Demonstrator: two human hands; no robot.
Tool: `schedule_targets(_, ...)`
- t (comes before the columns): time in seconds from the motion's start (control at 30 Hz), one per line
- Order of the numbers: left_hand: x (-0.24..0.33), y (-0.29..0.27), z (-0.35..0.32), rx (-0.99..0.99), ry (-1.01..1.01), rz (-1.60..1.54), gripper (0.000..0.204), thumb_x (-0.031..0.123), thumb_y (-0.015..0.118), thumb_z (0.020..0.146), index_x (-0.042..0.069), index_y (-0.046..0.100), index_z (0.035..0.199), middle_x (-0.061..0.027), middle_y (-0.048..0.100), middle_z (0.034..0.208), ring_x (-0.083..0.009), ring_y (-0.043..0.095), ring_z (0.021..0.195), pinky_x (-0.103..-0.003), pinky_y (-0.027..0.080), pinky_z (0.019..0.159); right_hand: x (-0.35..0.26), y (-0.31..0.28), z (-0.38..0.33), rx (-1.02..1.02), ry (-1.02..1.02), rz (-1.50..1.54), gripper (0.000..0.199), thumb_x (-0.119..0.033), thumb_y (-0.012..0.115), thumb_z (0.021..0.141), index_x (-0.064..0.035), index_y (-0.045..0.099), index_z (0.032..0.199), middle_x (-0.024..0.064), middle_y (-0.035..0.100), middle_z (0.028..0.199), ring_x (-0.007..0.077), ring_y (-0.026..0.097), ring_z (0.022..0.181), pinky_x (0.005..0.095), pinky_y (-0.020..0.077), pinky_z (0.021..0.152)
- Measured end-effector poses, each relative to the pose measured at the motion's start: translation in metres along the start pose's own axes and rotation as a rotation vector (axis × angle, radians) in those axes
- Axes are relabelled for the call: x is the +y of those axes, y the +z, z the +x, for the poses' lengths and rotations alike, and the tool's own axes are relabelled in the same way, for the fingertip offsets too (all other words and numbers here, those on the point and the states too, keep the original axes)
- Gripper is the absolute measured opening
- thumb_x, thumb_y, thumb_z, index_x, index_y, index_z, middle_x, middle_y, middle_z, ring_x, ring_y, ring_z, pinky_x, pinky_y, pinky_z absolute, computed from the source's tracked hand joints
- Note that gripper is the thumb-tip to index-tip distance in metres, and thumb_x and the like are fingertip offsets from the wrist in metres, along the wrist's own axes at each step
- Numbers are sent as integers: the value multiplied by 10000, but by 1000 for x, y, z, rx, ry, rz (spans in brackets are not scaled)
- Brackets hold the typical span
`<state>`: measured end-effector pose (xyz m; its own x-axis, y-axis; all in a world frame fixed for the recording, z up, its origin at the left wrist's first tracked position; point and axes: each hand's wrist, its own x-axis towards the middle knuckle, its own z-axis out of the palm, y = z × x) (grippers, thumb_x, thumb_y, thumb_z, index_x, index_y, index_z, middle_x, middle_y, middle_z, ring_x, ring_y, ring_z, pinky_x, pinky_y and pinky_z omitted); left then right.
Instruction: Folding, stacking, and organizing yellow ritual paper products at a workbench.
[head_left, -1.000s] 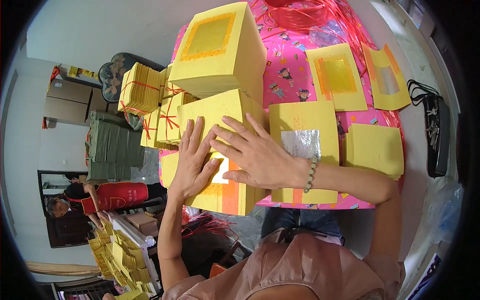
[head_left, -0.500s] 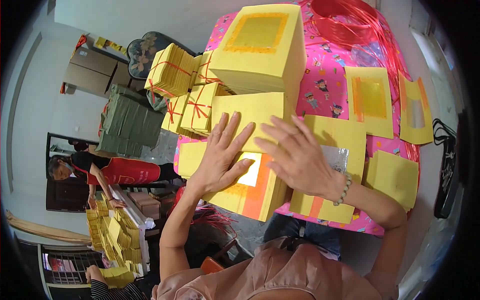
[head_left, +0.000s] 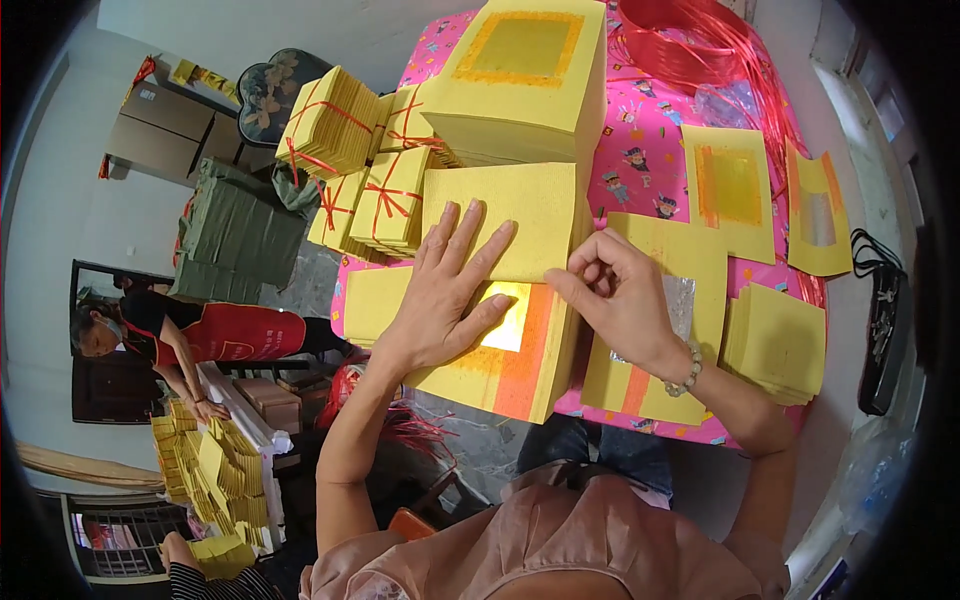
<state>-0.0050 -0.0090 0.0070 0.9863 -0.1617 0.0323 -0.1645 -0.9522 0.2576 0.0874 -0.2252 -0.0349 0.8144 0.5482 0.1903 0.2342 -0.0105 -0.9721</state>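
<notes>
My left hand (head_left: 435, 300) lies flat with fingers spread on a yellow paper sheet (head_left: 535, 205), whose upper part is folded over toward me. This sheet tops a thick stack of yellow paper (head_left: 553, 375). Below the fold show a shiny gold foil square (head_left: 513, 325) and an orange band (head_left: 522, 375). At the right end of the fold, my right hand (head_left: 630, 300) is closed, fingers curled and thumb at the paper's edge. Beneath my right wrist lies another yellow sheet (head_left: 690, 395) bearing a silver foil patch (head_left: 682, 305).
A tall yellow paper block (head_left: 520, 130) stands beyond my hands, beside red-tied bundles (head_left: 390, 200). Loose sheets (head_left: 735, 190) and a small stack (head_left: 785, 335) lie right on the pink tablecloth (head_left: 640, 165). Red ribbon (head_left: 680, 45) lies far right. A red-aproned co-worker (head_left: 240, 330) stands left.
My right hand, spread and blurred over the sheet before, has drawn back to the right end of the fold and curled its fingers. My left hand stays on the paper.
</notes>
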Motion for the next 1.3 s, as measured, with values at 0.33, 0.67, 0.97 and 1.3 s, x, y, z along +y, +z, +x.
schedule_targets(0.33,1,6,0,59,38,29,652,499,462,968,204,311,1530,-233,197,1581,-474,122,1457,-577,163,1153,17,3,3,-11,142,210,262,-192,718,880,-44,572,721,-51,502,642,16,423,597,210,345,524)
schedule_targets(0.67,-10,14,-6,144,65,59,638,493,458,965,222,321,1526,-234,223,1571,-486,177,1436,-564,192,1149,-17,3,0,133,-383,-571,405,-170,702,845,-48,519,1185,173,501,1250,320,519,1112,440,440,923)
schedule_targets(0.97,-20,27,-1,207,93,52,656,528,442,960,191,341,1514,-252,257,1554,-499,199,1427,-547,187,1163,-19,-2,4,-503,-554,-856,562,-298,467,979,-52,375,1475,131,355,1541,341,246,1456,544,86,1195)
schedule_targets(1.3,-28,21,-9,110,47,3,702,603,354,966,197,291,1535,-254,150,1585,-462,97,1466,-529,92,1196,-17,-8,-2,-557,-507,-957,591,-406,297,1035,-46,317,1504,157,290,1571,339,156,1488,510,23,1205)
